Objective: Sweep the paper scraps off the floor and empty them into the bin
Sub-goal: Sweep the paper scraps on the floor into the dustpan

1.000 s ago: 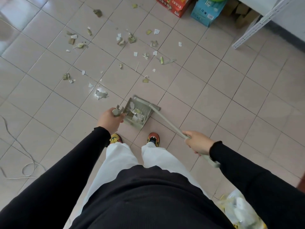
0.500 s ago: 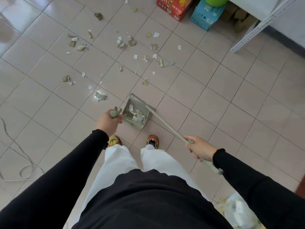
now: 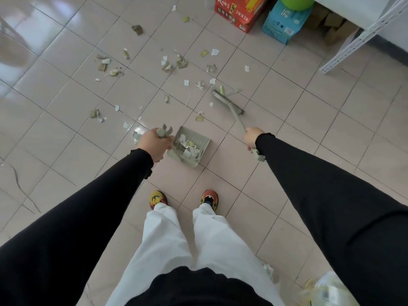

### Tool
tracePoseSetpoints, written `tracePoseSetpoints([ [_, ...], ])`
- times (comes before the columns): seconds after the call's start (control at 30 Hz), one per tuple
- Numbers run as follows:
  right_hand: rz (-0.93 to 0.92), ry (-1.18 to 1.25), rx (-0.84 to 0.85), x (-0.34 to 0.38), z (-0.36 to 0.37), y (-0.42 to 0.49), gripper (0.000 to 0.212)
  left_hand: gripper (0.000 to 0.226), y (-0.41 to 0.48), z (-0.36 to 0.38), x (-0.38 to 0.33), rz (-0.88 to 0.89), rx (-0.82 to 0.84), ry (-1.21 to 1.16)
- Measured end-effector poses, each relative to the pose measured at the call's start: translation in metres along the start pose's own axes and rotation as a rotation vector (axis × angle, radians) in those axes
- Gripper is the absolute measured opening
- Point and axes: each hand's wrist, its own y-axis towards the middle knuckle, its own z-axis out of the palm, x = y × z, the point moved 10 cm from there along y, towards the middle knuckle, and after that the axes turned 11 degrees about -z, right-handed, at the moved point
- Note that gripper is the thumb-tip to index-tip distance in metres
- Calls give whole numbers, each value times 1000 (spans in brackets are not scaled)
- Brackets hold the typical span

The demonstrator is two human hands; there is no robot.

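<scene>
Your left hand [image 3: 154, 144] grips the handle of the pale green plastic dustpan [image 3: 194, 161] — torn scraps lie inside it. Your right hand [image 3: 251, 136] grasps the long green broom [image 3: 229, 104], its head among white-and-green paper scraps [image 3: 181, 62] scattered over the tiled floor [image 3: 287, 107].

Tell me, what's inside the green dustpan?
The pale green plastic dustpan holds a heap of torn white and green paper scraps. Anything beneath that heap is covered, so it cannot be seen.
</scene>
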Motion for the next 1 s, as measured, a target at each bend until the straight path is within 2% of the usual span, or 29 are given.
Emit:
tracePoseSetpoints([
  [0.2,77,-75,180,-31,29,-44,42,22,9,1,-17,-15,2,10],
  [0.37,10,-92,286,-59,12,-127,52,23,5,0,-11,-13,11,3],
  [0.57,-51,-120,158,-38,31,-100,49,25,-3,4,-1,-44,40,-28],
  [0.73,-11,-111,291,-26,62,-88,48,36,-6,11,15,-102,139,-124],
  [1.0,-25,77,229,-56,48,-161,50,15,-32,-16,66,-18,7,-88],
])
